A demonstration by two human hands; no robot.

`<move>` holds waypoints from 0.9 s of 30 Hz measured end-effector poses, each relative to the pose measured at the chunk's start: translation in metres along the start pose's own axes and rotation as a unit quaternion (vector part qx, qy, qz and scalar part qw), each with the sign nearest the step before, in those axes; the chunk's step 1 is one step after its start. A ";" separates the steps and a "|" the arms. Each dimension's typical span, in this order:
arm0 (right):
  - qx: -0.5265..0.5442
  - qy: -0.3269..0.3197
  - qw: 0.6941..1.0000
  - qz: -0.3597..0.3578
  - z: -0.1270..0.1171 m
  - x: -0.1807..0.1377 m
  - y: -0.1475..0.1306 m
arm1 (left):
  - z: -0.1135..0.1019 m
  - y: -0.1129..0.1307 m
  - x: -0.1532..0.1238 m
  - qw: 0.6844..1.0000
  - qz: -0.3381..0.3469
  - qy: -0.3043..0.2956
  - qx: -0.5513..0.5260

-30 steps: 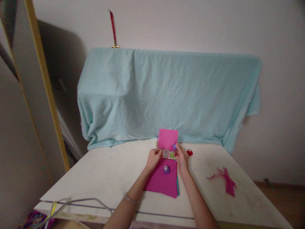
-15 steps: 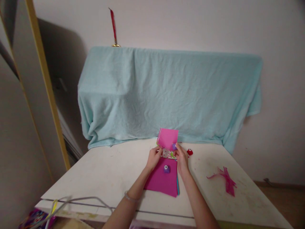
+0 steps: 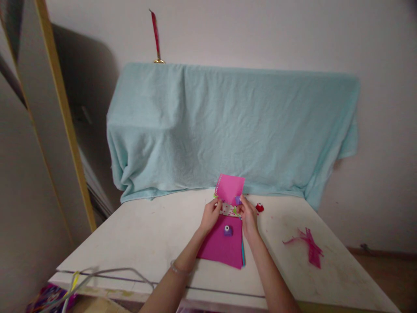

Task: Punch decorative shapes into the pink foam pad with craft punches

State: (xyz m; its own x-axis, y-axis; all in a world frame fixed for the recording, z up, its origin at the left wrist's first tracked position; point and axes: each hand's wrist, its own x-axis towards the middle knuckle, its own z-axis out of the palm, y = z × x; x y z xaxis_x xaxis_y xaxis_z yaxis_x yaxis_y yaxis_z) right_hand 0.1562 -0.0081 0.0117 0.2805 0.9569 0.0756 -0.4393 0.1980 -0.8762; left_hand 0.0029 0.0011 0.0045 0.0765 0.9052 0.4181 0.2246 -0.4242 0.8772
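Observation:
My left hand (image 3: 211, 214) pinches the lower left edge of a small pink paper sheet (image 3: 230, 189) held upright above the table. At the sheet's lower right corner my right hand (image 3: 248, 213) is closed on a small purple punch (image 3: 238, 200). Behind the sheet's lower edge a white dotted scrap shows between my hands. A stack of magenta paper (image 3: 221, 248) lies flat under my wrists, with blue sheets showing along its right side. On the stack sits a second purple punch (image 3: 227, 231).
A small red punch (image 3: 259, 207) lies on the white table (image 3: 146, 234), right of my hands. Pink paper strips (image 3: 308, 245) lie further right. A light blue cloth (image 3: 228, 126) drapes a bulky object behind. A grey cable (image 3: 107, 276) crosses the near left edge.
The view has drifted slightly. My hands and the pink sheet stay almost where they were.

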 end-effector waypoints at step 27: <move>-0.018 0.010 1.000 -0.008 0.000 -0.001 -0.001 | -0.002 -0.004 -0.004 0.996 -0.069 -0.035 -0.052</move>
State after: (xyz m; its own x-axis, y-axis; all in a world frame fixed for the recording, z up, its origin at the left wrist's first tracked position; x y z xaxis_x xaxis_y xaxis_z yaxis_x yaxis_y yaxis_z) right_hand 0.1564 -0.0088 0.0127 0.3036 0.9494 0.0799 -0.4040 0.2042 -0.8916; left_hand -0.0004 -0.0008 0.0002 0.1196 0.9530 0.2782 0.1359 -0.2933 0.9463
